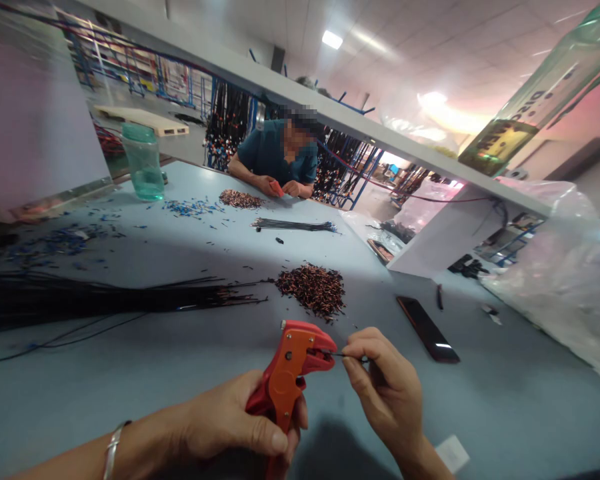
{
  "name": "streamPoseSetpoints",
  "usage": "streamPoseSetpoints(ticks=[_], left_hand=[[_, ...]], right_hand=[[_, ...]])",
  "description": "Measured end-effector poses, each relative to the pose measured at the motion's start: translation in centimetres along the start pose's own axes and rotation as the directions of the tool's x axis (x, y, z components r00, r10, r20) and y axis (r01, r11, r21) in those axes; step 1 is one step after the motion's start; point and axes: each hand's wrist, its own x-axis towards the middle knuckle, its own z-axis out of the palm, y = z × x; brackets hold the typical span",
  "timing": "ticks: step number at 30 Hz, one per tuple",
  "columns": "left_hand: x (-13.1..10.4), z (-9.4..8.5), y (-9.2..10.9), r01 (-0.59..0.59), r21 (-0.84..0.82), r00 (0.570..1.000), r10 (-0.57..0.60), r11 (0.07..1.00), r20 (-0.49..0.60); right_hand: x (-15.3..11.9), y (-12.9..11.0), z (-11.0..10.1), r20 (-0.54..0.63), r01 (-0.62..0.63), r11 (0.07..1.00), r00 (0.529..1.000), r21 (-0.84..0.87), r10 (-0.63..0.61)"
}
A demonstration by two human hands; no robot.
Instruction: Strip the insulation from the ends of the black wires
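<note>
My left hand (250,420) is wrapped round the handle of a red and orange wire stripper (286,377), whose jaws point right. My right hand (387,387) pinches a thin black wire (339,355) between thumb and forefinger, and the wire's end lies in the tool's jaws. Beyond the tool is a pile of small black and copper-coloured pieces (314,290). A large bundle of black wires (130,297) stretches across the left of the table, its ends close to that pile.
A dark phone (427,328) lies at the right, near plastic bags (555,267). Across the table (210,250), a person (280,153) holds a red tool. A green bottle (144,163), blue scraps (63,243) and a smaller wire bundle (297,226) are farther back.
</note>
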Motion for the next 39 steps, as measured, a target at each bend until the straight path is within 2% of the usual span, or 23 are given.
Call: streamPoseSetpoints(ticks=[8, 19, 31, 39], left_hand=[[-0.12, 0.12, 0.18, 0.004, 0.006, 1.000, -0.004, 1.000, 0.007], [-0.05, -0.01, 0.03, 0.009, 0.005, 1.000, -0.010, 1.000, 0.003], [-0.17, 0.11, 0.24, 0.052, 0.017, 0.999, -0.052, 0.999, 0.004], [-0.13, 0.10, 0.18, 0.056, 0.019, 0.998, -0.056, 0.998, -0.002]], right_hand=[[-0.20, 0.23, 0.16, 0.007, -0.001, 0.998, 1.000, 0.061, 0.001], [0.10, 0.03, 0.09, 0.085, -0.018, 0.997, 0.996, 0.078, 0.012], [-0.35, 0.52, -0.34, 0.145, 0.124, 0.992, 0.982, -0.036, -0.117], [0.18, 0.26, -0.49, 0.080, 0.066, 0.998, 0.995, -0.011, -0.065]])
